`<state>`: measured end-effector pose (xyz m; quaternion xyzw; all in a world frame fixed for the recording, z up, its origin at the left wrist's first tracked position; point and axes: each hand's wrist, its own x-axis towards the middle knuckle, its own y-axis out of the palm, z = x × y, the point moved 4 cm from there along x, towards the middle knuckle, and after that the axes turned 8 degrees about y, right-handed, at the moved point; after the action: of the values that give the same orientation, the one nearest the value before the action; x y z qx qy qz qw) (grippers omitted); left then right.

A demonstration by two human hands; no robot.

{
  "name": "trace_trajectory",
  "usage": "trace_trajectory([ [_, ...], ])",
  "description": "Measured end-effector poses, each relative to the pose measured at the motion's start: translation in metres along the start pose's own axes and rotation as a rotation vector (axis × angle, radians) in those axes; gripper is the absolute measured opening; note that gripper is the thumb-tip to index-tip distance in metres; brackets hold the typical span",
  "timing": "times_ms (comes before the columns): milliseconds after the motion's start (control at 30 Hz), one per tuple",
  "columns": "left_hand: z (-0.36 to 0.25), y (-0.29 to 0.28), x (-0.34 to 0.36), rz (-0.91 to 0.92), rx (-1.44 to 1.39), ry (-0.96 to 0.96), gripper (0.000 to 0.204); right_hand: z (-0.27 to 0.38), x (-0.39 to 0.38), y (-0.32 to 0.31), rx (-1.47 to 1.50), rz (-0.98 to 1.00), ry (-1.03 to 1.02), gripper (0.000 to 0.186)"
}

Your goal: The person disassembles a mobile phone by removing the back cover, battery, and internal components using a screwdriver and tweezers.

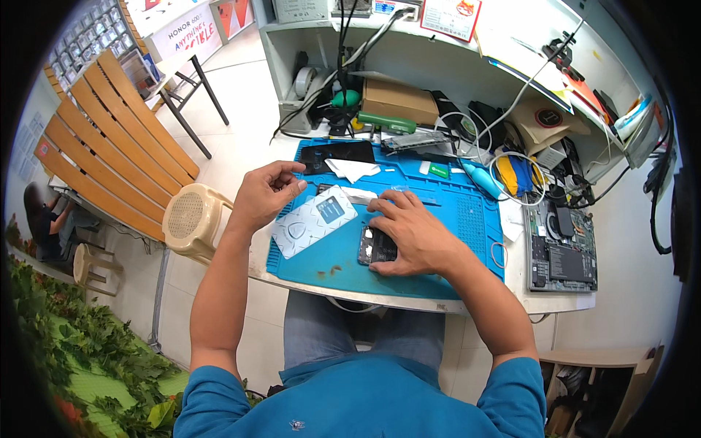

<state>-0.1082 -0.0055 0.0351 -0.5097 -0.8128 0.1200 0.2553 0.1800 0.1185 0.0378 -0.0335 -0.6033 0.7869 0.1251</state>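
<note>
My right hand (420, 237) spans a small opened phone (371, 247), thumb at its near edge and fingers at the far side. Dark inner parts of the phone show; my palm hides the rest. Raised above the mat's left edge, my left hand (264, 197) has loosely curled fingers, with a gap between thumb and index and nothing visible between them. Just right of it lies a white patterned flat package (314, 223) with a dark square. A dark phone screen panel (343, 155) lies at the back of the blue work mat (336, 271), partly under white tissue (353, 170).
An opened laptop base (561, 252) stands at the right. Behind the mat are a brown box (398, 101), a green cylinder (387, 122), a light-blue tube (483, 180) and looping white cables (517, 155). A plastic stool (193, 219) stands left; a seated person (52, 219) is farther off.
</note>
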Motion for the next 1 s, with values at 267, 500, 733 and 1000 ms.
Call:
trace_trajectory([
  [267,0.02,-0.012,0.004,0.01,-0.02,0.005,0.034,0.004,-0.001,0.002,0.012,-0.001,-0.005,0.073],
  [500,0.01,-0.001,0.012,0.037,0.026,0.01,0.032,-0.007,-0.014,-0.002,0.079,0.005,0.035,0.067],
  [733,-0.041,0.027,0.015,0.401,0.541,0.019,0.075,-0.007,-0.026,0.004,0.112,-0.077,0.03,0.07],
  [1000,-0.037,0.034,0.002,0.481,0.706,-0.041,0.087,0.005,-0.047,-0.007,0.084,-0.165,0.007,0.074],
])
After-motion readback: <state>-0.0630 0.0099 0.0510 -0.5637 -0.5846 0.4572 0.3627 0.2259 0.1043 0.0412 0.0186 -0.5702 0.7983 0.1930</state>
